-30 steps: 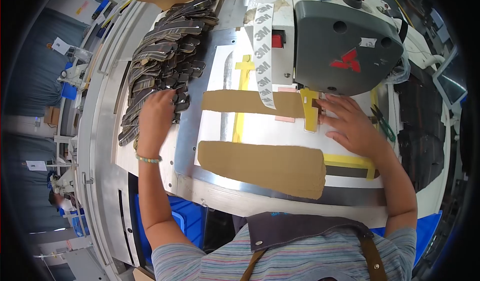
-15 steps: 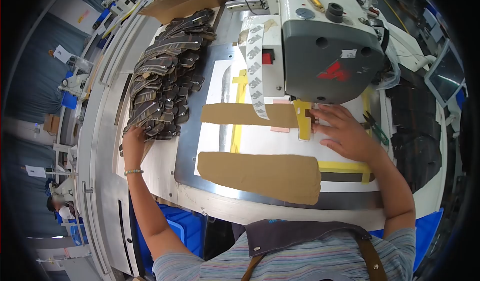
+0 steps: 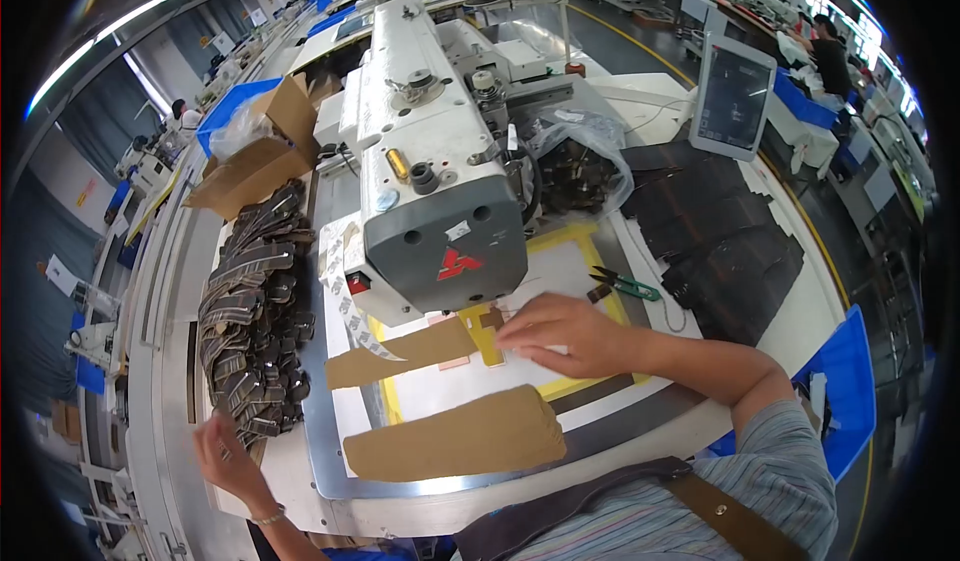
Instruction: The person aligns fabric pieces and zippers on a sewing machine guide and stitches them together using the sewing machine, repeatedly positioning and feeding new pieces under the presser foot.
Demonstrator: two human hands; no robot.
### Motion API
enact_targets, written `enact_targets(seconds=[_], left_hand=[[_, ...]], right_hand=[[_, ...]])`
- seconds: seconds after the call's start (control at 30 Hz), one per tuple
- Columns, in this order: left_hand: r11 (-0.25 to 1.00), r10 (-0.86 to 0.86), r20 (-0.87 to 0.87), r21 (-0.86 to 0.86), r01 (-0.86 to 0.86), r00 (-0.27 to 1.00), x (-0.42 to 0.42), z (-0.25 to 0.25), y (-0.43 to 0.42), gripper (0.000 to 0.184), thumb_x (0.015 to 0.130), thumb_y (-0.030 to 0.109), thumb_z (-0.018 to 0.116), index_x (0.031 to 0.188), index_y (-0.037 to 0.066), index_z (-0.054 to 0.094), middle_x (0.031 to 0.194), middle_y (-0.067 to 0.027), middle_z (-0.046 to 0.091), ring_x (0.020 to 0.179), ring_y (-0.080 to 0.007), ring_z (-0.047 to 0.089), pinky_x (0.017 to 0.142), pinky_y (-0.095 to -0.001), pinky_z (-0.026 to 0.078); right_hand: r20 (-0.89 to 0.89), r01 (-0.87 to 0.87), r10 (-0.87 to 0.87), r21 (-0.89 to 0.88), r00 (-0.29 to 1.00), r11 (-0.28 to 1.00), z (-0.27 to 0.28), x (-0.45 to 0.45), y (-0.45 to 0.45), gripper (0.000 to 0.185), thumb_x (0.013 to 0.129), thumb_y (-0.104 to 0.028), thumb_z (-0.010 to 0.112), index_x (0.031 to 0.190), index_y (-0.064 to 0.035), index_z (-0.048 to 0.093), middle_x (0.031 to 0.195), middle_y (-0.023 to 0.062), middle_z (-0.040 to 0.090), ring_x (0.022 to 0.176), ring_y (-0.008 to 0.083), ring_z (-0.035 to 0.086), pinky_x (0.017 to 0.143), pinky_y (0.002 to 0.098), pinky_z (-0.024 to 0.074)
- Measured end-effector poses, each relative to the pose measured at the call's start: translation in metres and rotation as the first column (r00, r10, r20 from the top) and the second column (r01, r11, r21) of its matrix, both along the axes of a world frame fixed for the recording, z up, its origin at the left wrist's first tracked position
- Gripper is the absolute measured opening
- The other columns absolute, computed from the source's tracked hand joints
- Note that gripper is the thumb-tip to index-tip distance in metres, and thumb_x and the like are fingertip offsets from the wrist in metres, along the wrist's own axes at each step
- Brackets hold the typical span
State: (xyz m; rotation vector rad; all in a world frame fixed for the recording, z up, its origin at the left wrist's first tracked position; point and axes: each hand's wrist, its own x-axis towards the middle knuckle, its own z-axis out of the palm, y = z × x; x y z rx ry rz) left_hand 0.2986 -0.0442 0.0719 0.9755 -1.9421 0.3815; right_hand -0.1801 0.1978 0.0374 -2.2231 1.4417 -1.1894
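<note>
My right hand (image 3: 565, 336) reaches under the sewing machine head, fingers extended, fingertips beside a yellow cross-shaped template (image 3: 484, 336). A small brown piece (image 3: 492, 318) lies on that template. My left hand (image 3: 232, 458) is at the near end of a pile of dark strap pieces (image 3: 250, 311), fingers curled together; what they hold, if anything, I cannot make out. Two brown cardboard pieces lie on the white work sheet: a narrower one (image 3: 405, 356) by the template and a wider one (image 3: 455, 436) nearer my body.
The sewing machine (image 3: 445, 231) stands over the sheet, with a printed tape strip (image 3: 345, 301) hanging at its left. Green-handled snips (image 3: 630, 284) lie right of the sheet. Beyond them are dark sheets (image 3: 715, 236), a tablet screen (image 3: 733, 96) and a bagged bundle (image 3: 575, 166). An open carton (image 3: 250, 166) stands behind the pile.
The head view has swung up and right, showing more of the room. My left hand has shifted toward the pile's near end. My right hand remains beside the yellow template.
</note>
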Motion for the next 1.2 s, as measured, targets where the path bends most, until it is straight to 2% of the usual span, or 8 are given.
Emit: enact_targets(seconds=[0.13, 0.27, 0.33, 0.43, 0.53, 0.7, 1.0, 1.2], left_hand=[[0.921, -0.367, 0.214, -0.051, 0.386, 0.905, -0.089, -0.012, 0.073, 0.026, 0.083, -0.008, 0.076, 0.107, 0.002, 0.077, 0.097, -0.0132, 0.074, 0.082, -0.0279, 0.072, 0.071, -0.0372, 0.057], [0.692, -0.683, 0.386, 0.068, 0.719, 0.62, -0.14, -0.016, 0.121, 0.031, 0.076, 0.001, 0.082, 0.107, 0.001, 0.077, 0.1, -0.0103, 0.075, 0.084, -0.0242, 0.072, 0.068, -0.0323, 0.055], [0.611, -0.743, 0.473, 0.191, 0.768, 0.474, -0.157, -0.011, 0.134, 0.032, 0.081, 0.012, 0.083, 0.11, 0.001, 0.076, 0.111, -0.0103, 0.074, 0.092, -0.0243, 0.073, 0.071, -0.0326, 0.055], [0.501, -0.864, 0.231, 0.301, 0.811, 0.448, -0.173, -0.02, 0.136, 0.043, 0.083, 0.019, 0.085, 0.12, 0.003, 0.071, 0.119, -0.0128, 0.072, 0.1, -0.0294, 0.071, 0.08, -0.0381, 0.055], [0.614, -0.758, 0.143, 0.484, 0.623, 0.637, -0.183, 0.003, 0.135, 0.05, 0.084, 0.022, 0.085, 0.125, 0.0, 0.067, 0.128, -0.0136, 0.068, 0.107, -0.0332, 0.069, 0.087, -0.041, 0.054], [0.17, -0.771, -0.247, 0.808, 0.564, 0.586, -0.169, -0.009, 0.124, 0.024, 0.083, 0.01, 0.087, 0.099, 0.001, 0.073, 0.077, -0.0113, 0.064, 0.07, -0.0271, 0.061, 0.064, -0.0359, 0.048], [0.319, -0.775, -0.179, 0.716, 0.62, 0.606, -0.181, 0.0, 0.13, 0.014, 0.084, 0.004, 0.084, 0.09, 0.0, 0.072, 0.077, -0.0123, 0.065, 0.069, -0.0293, 0.063, 0.062, -0.038, 0.049], [0.38, -0.808, -0.089, 0.676, 0.631, 0.582, -0.18, 0.0, 0.129, 0.018, 0.081, 0.003, 0.084, 0.09, 0.0, 0.069, 0.077, -0.0123, 0.064, 0.069, -0.0314, 0.064, 0.061, -0.039, 0.049]], right_hand=[[0.545, -0.322, -0.012, 0.513, 0.838, 0.796, 0.012, 0.047, 0.005, 0.047, 0.109, -0.034, 0.059, 0.143, -0.001, 0.062, 0.122, 0.0145, 0.071, 0.107, 0.024, 0.071, 0.096, 0.038, 0.0572], [0.752, -0.605, -0.206, 0.636, 0.626, 0.479, -0.002, 0.069, -0.008, 0.057, 0.113, -0.039, 0.051, 0.157, -0.0015, 0.047, 0.123, 0.0099, 0.07, 0.109, 0.0187, 0.071, 0.094, 0.0315, 0.0577], [0.724, -0.557, -0.279, 0.672, 0.631, 0.488, -0.007, 0.081, -0.008, 0.044, 0.11, -0.034, 0.06, 0.143, -0.0047, 0.062, 0.108, 0.0043, 0.073, 0.097, 0.0121, 0.069, 0.085, 0.0287, 0.0558], [0.584, -0.401, -0.157, 0.704, 0.797, 0.586, -0.006, 0.082, -0.005, 0.032, 0.105, -0.028, 0.067, 0.127, -0.0047, 0.071, 0.098, 0.0029, 0.074, 0.086, 0.0102, 0.066, 0.08, 0.029, 0.0544], [0.515, -0.335, -0.04, 0.613, 0.856, 0.715, -0.009, 0.078, 0.005, 0.027, 0.1, -0.024, 0.072, 0.118, -0.0031, 0.074, 0.092, 0.0043, 0.074, 0.081, 0.011, 0.065, 0.077, 0.0304, 0.0538], [0.385, -0.254, -0.024, 0.651, 0.922, 0.716, 0.028, 0.066, 0.026, 0.026, 0.098, -0.02, 0.073, 0.116, -0.0027, 0.075, 0.093, 0.0068, 0.075, 0.077, 0.015, 0.063, 0.074, 0.0321, 0.0512], [0.388, -0.168, -0.013, 0.429, 0.922, 0.888, 0.017, 0.052, 0.035, 0.027, 0.092, -0.02, 0.079, 0.112, -0.0025, 0.079, 0.091, 0.0066, 0.071, 0.077, 0.0205, 0.067, 0.07, 0.0344, 0.0513], [0.442, -0.192, -0.08, 0.537, 0.894, 0.822, 0.022, 0.05, 0.029, 0.033, 0.086, -0.015, 0.083, 0.117, -0.0038, 0.079, 0.095, 0.0097, 0.078, 0.079, 0.0174, 0.07, 0.074, 0.0323, 0.055]])
